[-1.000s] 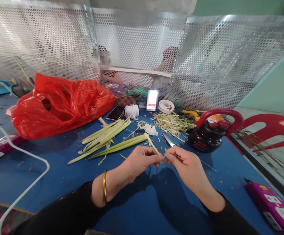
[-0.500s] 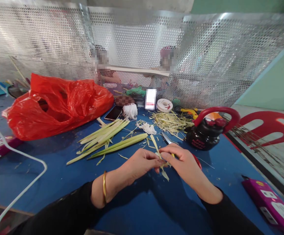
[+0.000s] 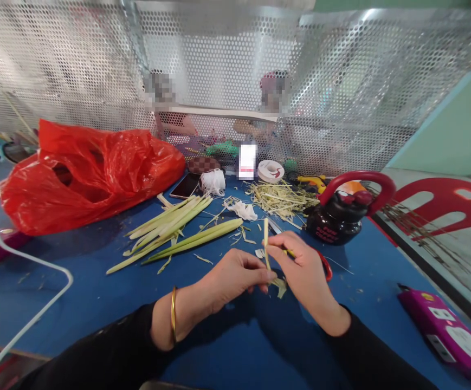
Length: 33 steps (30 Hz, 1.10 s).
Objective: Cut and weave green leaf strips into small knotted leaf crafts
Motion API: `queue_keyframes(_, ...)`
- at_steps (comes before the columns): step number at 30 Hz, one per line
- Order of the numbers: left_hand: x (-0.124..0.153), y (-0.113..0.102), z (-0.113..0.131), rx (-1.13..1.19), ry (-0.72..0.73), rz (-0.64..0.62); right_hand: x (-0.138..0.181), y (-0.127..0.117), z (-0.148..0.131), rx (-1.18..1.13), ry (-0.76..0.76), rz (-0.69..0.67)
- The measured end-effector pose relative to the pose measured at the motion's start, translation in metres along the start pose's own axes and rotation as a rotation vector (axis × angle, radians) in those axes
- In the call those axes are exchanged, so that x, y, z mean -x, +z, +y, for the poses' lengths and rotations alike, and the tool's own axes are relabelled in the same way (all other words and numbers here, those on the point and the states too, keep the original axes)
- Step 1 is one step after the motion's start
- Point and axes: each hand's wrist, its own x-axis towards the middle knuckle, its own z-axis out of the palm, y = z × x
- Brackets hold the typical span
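My left hand (image 3: pixel 237 275) is closed in a pinch on the lower end of a short pale green stalk piece (image 3: pixel 266 244). Higher up, the fingers of my right hand (image 3: pixel 302 271) pinch the same stalk, which stands nearly upright between both hands. A ragged, leafy scrap (image 3: pixel 279 287) hangs at its bottom. Scissors (image 3: pixel 275 228) with red handles lie under and beyond my right hand, partly hidden by it. Left of the hands, a pile of long pale green stalks (image 3: pixel 174 222) rests on the blue table (image 3: pixel 109 309), with two greener stalks (image 3: pixel 202 240) beside it.
Shredded plant strips (image 3: pixel 282 199) are heaped behind the hands. A black jug (image 3: pixel 333 219) with a red handle stands right. A red plastic bag (image 3: pixel 97 179), phone (image 3: pixel 185 186), white string (image 3: pixel 213 182), tape roll (image 3: pixel 270 170) and purple power strip (image 3: pixel 446 327) surround the work. Mesh (image 3: pixel 227 59) closes the back.
The stalk piece has swung from leaning left to nearly upright. My right hand has shifted slightly up and left, and the view has moved a little.
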Motion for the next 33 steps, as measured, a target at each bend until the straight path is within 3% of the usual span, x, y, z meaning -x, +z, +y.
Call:
queue_keyframes(3, -0.001, -0.002, 0.004, 0.206, 0.015, 0.109, 0.002, -0.009, -0.005, 0.134, -0.15, 0.211)
queue_keyframes(5, -0.002, -0.004, 0.006, 0.323, 0.059, 0.179, 0.007, -0.01, -0.009, 0.142, -0.209, 0.23)
queue_keyframes(9, -0.001, -0.004, 0.009, 0.46, 0.147, 0.228, 0.017, 0.004, -0.01, 0.043, -0.065, -0.095)
queue_keyframes(11, 0.0, -0.001, 0.009, 0.516, 0.134, 0.216, 0.019, 0.013, -0.007, -0.029, 0.045, -0.18)
queue_keyframes(16, 0.002, 0.007, 0.009, 0.527, 0.099, 0.236, 0.018, 0.022, -0.003, -0.168, 0.169, -0.17)
queue_keyframes(22, 0.003, 0.006, 0.013, 0.479, 0.157, 0.228, 0.018, 0.016, -0.007, -0.16, 0.078, -0.207)
queue_keyframes(33, 0.003, 0.001, 0.013, 0.482, 0.068, 0.359, 0.024, 0.013, -0.011, -0.065, 0.062, -0.314)
